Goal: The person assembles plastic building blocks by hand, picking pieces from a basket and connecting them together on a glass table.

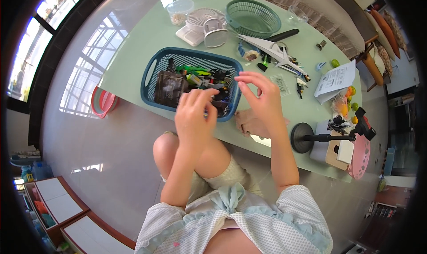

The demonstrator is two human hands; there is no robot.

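A blue plastic basket (149, 91) sits near the table's front edge. It holds a dark translucent box (170, 88), bright green pieces (192, 70) and a jumble of small black parts. Over the basket's front side is my left hand (195, 113), fingers curved and apart from the thumb, with nothing visible in it; it hides some of the contents. My right hand (263, 96) hovers by the basket's right rim, its fingers stretched out and the thumb apart. Beneath my right wrist lies a crumpled brownish cloth (250, 124).
Behind the basket stand a white fan (206, 19), a clear tub (180, 12) and a green basket (252, 19). To the right are a white model plane (278, 53), pens, a paper sheet (336, 81), fruit and a black stand (303, 138). A red basin (103, 102) is on the floor.
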